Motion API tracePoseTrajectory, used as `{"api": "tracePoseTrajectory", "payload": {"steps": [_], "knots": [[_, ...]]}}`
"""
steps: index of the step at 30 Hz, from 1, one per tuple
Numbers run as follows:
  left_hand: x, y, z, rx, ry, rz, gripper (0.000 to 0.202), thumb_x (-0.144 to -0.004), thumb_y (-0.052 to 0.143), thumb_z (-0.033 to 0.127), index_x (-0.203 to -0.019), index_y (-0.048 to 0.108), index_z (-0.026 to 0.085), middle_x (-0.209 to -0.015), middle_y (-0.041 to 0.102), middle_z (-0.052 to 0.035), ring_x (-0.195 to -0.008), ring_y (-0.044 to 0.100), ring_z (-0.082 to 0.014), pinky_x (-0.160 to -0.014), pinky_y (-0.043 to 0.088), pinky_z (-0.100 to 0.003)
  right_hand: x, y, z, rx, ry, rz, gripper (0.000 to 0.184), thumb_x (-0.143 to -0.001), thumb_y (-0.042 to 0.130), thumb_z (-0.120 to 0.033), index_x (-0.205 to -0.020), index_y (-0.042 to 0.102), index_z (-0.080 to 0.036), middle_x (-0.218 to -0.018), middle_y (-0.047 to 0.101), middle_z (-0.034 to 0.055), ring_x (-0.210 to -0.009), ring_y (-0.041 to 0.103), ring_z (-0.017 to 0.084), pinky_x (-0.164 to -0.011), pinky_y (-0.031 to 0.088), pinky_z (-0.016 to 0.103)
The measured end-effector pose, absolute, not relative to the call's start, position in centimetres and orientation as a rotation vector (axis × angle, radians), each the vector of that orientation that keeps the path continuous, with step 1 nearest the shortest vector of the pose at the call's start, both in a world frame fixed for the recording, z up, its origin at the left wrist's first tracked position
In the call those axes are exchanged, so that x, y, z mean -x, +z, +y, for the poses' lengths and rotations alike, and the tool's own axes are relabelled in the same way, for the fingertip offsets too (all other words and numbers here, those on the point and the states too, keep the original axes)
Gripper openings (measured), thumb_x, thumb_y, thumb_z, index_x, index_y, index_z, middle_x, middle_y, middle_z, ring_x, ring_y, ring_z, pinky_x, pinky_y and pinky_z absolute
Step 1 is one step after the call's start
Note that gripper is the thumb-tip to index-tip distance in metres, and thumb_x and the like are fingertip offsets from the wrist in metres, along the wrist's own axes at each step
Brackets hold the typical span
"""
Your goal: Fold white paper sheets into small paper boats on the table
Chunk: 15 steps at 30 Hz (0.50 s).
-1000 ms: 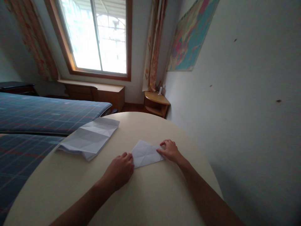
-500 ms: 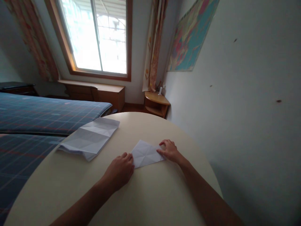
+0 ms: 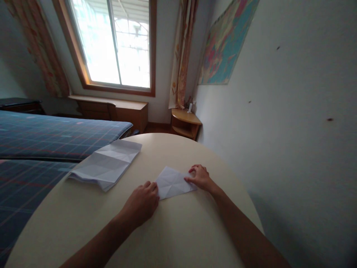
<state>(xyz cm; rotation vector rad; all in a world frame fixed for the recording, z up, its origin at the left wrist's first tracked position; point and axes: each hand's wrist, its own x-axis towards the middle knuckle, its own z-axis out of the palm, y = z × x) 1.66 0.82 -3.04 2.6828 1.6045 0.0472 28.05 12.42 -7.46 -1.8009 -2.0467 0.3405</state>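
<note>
A small folded sheet of white paper with crossing creases lies on the round cream table. My left hand is closed at its left corner, the fingers curled over the edge and partly hiding it. On the opposite side, my right hand rests over the right corner. Its thumb lies on the paper, and a gap shows between thumb and forefinger. What is under the right palm is hidden.
Several larger creased white sheets lie stacked at the table's left edge. A plaid mattress borders the table on the left, and a white wall stands on the right. Behind are a wooden corner shelf and a desk.
My right thumb has slid slightly left along the paper, with the hand shifting a little away from me. The left hand and the paper stay almost in place.
</note>
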Motion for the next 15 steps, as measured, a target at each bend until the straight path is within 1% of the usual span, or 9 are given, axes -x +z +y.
{"api": "tracePoseTrajectory", "payload": {"steps": [7,11,15], "knots": [[-1.8,-3.0,0.8,-2.684,0.037,1.613,0.028,-0.093,0.042,0.017,-0.107,0.066,0.010,-0.112,0.064,-0.0175,-0.103,0.060,-0.0278,-0.086,0.052,-0.042,-27.8,-7.3,12.3,1.800,0.277,-2.042,0.035,-0.069,0.075,-0.051,-0.085,0.073,-0.020,-0.114,0.063,0.0086,-0.110,0.054,0.028,-0.094,0.040,0.038],[-2.0,-2.9,0.7,-2.706,0.012,1.659,0.029,-0.094,0.041,0.019,-0.105,0.067,0.012,-0.111,0.065,-0.0168,-0.101,0.061,-0.0281,-0.084,0.052,-0.043,-27.3,-6.5,11.4,1.732,0.283,-2.132,0.027,-0.076,0.070,-0.043,-0.091,0.074,-0.022,-0.108,0.068,0.0073,-0.106,0.056,0.026,-0.091,0.041,0.036],[-1.9,-2.9,0.7,-2.713,-0.008,1.766,0.030,-0.095,0.041,0.020,-0.102,0.069,0.011,-0.107,0.067,-0.0165,-0.100,0.062,-0.0294,-0.083,0.051,-0.044,-26.0,-5.7,10.0,1.656,0.311,-2.176,0.017,-0.082,0.066,-0.034,-0.092,0.075,-0.023,-0.096,0.072,0.0036,-0.097,0.060,0.021,-0.086,0.041,0.032]]}}
